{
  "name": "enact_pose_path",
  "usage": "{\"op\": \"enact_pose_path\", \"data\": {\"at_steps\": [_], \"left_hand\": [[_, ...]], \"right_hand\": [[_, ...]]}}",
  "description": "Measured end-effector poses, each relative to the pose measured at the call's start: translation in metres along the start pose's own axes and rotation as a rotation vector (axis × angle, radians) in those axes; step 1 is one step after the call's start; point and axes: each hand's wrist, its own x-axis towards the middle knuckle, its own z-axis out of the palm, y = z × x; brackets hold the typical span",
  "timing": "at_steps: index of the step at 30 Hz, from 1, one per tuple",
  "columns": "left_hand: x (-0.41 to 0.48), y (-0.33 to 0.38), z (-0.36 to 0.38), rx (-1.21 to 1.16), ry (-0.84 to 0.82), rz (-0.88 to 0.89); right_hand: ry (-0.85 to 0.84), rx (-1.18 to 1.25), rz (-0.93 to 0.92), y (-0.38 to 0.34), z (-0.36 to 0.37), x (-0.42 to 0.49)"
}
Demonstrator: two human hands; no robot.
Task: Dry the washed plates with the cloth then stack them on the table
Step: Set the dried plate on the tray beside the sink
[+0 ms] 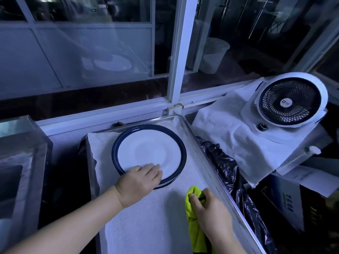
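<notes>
A stack of white plates with dark blue rims [149,149] sits on a white woven mat covering the table [157,217]. My left hand [139,182] lies on the near edge of the top plate, fingers straight and flat on its surface. My right hand [209,211] grips a bunched yellow-green cloth [192,217] just above the mat, to the right of and nearer than the plates. The cloth hangs down past my wrist toward the bottom of the view.
A metal rim [201,149] borders the table on the right. Beyond it lie a black plastic bag [225,167] and a white fan [291,101] on white cloth. A metal sink unit [22,153] stands at the left. Glass panels rise behind.
</notes>
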Motion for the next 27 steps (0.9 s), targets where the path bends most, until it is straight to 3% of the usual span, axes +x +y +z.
{"op": "enact_pose_path", "data": {"at_steps": [10, 15, 27], "left_hand": [[-0.017, 0.006, 0.018, -0.045, -0.090, 0.018], [-0.019, 0.010, 0.022, -0.040, -0.098, -0.056], [-0.004, 0.017, 0.007, -0.070, -0.347, -0.258]], "right_hand": [[-0.073, -0.047, -0.014, 0.001, 0.016, -0.006], [-0.076, -0.026, -0.017, -0.005, 0.015, -0.003], [-0.058, -0.063, -0.095, -0.036, 0.018, -0.007]]}}
